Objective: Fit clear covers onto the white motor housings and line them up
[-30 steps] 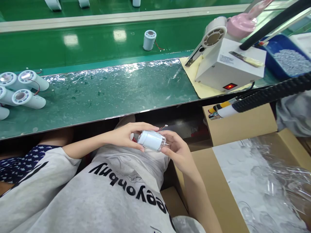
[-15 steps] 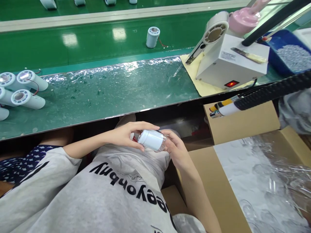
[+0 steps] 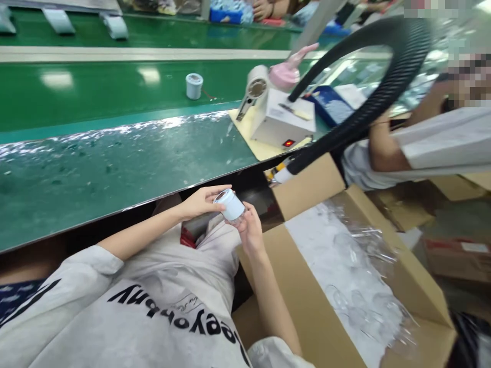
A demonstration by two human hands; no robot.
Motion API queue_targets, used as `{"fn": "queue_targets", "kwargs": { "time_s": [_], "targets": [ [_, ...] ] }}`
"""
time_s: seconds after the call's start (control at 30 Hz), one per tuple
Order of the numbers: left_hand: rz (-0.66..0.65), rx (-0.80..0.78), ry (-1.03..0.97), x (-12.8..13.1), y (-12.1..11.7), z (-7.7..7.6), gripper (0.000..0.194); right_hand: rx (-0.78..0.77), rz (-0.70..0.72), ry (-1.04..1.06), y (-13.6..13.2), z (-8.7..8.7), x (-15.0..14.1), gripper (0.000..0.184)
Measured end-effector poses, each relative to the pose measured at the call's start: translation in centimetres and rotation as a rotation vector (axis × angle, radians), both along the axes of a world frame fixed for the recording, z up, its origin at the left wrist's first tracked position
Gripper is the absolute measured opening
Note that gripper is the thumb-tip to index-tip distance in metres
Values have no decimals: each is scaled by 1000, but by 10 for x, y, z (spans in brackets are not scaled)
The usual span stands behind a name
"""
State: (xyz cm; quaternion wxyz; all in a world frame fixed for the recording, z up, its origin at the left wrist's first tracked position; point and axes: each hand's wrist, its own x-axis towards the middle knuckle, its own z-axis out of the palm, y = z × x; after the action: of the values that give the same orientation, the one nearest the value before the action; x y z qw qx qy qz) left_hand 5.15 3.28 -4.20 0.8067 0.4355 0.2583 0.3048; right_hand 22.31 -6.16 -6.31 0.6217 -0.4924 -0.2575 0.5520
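Above my lap, both hands hold a light-blue cylindrical housing [image 3: 232,206], tilted with its round dark-centred end up and to the left. My left hand [image 3: 201,202] grips that upper end, thumb in front and fingers behind. My right hand [image 3: 250,229] is closed around the lower end, where a clear plastic cup [image 3: 240,220] fits over the housing. Part of the cup is hidden by my fingers. Another light-blue housing [image 3: 194,87] with a thin red wire stands upright on the green conveyor belt.
A white machine [image 3: 284,120] with a lit red switch sits at the bench edge [image 3: 153,199]. A black hose [image 3: 345,122] arches down over it. On my right, an open carton [image 3: 307,286] holds clear plastic cups. Another person's arm [image 3: 387,148] is beyond.
The view has swung to the right, bringing another person into sight. In my hands the housing has tipped, its round end now facing up, and my left fingers have shifted onto that end.
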Motion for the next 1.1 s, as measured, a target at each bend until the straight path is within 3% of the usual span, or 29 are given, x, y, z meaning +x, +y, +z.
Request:
{"fn": "queue_targets", "kwargs": {
  "time_s": [0.17,0.33,0.57,1.1],
  "targets": [
    [-40,-4,-59,77,33,-13,84,84,-222,-7,16,-18,34,57],
    [-98,14,-38,108,51,-17,81,109,-295,33,26,-31,51,56],
    [-101,32,20,105,56,-16,80,102,-267,89,31,-41,56,56],
    [-145,95,81,95,55,0,72,92,-184,73,30,-38,43,61]
  ]
}}
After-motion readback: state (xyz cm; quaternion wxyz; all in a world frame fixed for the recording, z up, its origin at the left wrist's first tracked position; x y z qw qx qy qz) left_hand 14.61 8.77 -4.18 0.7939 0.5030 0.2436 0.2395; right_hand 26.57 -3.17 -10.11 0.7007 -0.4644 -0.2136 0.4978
